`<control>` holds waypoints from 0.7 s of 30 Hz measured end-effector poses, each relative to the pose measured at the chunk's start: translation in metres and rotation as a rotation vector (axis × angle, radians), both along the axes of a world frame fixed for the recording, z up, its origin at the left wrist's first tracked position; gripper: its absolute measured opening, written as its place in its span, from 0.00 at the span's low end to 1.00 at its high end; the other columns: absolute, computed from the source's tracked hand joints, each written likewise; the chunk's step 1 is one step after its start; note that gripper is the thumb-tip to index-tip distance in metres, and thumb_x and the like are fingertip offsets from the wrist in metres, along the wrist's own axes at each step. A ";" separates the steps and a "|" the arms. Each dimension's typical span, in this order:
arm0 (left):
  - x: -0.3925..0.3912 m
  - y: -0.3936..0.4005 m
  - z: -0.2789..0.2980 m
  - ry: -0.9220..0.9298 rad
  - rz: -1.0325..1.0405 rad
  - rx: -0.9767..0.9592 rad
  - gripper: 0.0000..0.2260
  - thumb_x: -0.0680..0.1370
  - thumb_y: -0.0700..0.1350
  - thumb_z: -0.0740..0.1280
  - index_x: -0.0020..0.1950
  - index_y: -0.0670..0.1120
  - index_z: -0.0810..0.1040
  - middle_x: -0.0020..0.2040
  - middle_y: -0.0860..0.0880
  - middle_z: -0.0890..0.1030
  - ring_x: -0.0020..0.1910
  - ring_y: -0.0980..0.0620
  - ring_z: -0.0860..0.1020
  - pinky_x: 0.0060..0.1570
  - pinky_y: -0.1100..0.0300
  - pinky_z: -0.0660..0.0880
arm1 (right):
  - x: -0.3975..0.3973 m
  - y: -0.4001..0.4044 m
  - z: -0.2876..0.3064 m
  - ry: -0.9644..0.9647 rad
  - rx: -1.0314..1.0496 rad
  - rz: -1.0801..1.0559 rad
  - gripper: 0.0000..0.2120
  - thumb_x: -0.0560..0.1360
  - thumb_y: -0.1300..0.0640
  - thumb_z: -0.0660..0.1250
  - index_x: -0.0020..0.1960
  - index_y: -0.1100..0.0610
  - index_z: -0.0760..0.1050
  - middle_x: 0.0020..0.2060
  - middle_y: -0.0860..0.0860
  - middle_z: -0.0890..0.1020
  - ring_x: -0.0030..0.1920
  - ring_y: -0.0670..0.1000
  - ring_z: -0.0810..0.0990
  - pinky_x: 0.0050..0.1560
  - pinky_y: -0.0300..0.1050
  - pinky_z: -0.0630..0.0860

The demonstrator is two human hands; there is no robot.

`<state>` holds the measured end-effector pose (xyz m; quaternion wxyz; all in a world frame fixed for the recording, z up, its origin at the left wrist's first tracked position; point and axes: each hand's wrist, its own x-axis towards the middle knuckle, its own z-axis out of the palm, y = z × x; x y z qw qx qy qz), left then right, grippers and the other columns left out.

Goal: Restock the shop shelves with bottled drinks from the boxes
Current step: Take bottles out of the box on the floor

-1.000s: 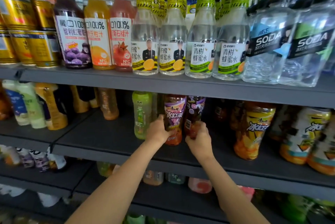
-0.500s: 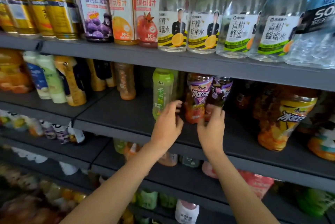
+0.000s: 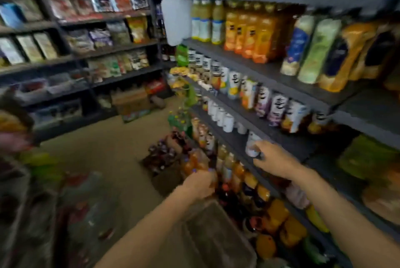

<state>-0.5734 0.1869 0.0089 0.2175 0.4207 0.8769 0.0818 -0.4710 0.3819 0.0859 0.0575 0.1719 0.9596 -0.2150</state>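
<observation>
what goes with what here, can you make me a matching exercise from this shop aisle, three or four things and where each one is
Things:
1. orange juice bottles
2. cardboard box
3. right hand
4. left hand

Places:
A. on the floor at the far end of the aisle
B. on an upper shelf on the right
C. low down, over the bottles by the floor
D. at the edge of a lower shelf on the right

Pairs: 1-B, 2-A, 3-D, 4-C

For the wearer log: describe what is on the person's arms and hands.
Both forearms are bare as far as the frame shows; no sleeve is in view. The left hand and right hand carry no glove, watch or band. The picture is too blurred to tell rings or nail details.
</observation>
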 end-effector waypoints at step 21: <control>-0.367 -0.212 -0.110 -0.186 0.420 -0.292 0.15 0.77 0.42 0.61 0.64 0.43 0.71 0.57 0.45 0.79 0.60 0.45 0.75 0.56 0.56 0.70 | -0.416 -0.119 -0.252 -0.502 -0.205 0.157 0.04 0.76 0.62 0.61 0.43 0.60 0.70 0.44 0.59 0.75 0.46 0.57 0.74 0.36 0.43 0.66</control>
